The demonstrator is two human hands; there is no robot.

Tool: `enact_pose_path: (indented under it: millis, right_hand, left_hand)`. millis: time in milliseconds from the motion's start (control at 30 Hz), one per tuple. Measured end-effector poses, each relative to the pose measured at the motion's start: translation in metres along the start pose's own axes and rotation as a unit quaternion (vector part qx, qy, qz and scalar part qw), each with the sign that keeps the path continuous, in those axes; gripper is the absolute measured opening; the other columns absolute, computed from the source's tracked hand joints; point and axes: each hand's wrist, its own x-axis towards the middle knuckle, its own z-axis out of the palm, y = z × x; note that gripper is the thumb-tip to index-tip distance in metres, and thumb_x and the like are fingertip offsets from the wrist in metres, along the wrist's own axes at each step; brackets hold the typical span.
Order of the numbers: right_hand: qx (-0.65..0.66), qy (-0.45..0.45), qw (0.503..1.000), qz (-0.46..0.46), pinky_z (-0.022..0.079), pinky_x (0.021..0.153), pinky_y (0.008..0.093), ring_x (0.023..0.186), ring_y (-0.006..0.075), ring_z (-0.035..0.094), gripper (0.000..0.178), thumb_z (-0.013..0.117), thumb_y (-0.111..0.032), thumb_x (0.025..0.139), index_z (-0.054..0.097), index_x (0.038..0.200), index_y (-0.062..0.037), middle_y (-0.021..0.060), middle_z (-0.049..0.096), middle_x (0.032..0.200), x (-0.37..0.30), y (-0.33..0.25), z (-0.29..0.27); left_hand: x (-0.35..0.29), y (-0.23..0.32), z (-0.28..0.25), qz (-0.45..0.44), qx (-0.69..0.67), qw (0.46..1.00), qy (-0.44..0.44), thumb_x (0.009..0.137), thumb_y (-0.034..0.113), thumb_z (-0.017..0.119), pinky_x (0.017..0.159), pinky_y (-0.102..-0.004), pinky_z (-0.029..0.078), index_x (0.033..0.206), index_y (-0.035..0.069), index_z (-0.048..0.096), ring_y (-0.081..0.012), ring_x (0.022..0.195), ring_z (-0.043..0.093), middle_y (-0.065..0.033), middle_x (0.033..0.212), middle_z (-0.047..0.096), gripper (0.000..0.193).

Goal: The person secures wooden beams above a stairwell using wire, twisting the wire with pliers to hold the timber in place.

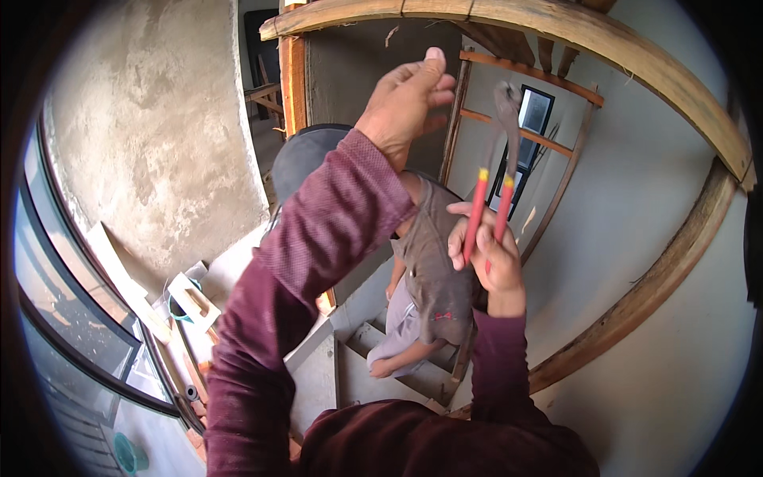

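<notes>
In the upper middle of the frame, the person's left hand (401,103) is raised below a wooden beam (493,14), its fingers loosely spread. Right of centre, the right hand (502,266) holds red-handled pincers (477,213), fingers curled around the handles, the metal head pointing up. A co-worker (437,254) wearing a dark cap (306,153) shows mid-frame, partly behind the left sleeve (330,215).
</notes>
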Motion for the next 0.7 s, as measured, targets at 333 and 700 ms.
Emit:
enact_pose_path:
  millis: [333,700]
  right_hand:
    - [-0.031,0.274,0.956,0.098,0.060,0.062,0.0345,0.099,0.0334,0.064,0.056,0.042,-0.010,0.096,0.017,0.146,-0.0009,0.0254,0.055,0.120,-0.107,-0.016,-0.026]
    - [-0.184,0.271,0.942,0.073,0.051,0.063,0.0252,0.091,0.0166,0.059,0.048,0.052,-0.013,0.092,0.040,0.136,0.0009,0.0139,0.057,0.113,-0.084,-0.005,-0.026]
  left_hand:
    - [0.074,0.018,0.014,0.640,0.495,0.513,0.286,0.081,0.021,0.068,0.076,-0.0361,0.047,0.104,0.006,0.057,-0.0249,0.083,0.058,-0.0090,0.091,0.061,0.029]
    - [0.100,0.062,-0.040,0.603,0.650,0.460,0.046,0.077,0.024,0.068,0.076,-0.0387,0.052,0.115,0.010,0.059,-0.0291,0.087,0.064,-0.0121,0.098,0.067,0.042]
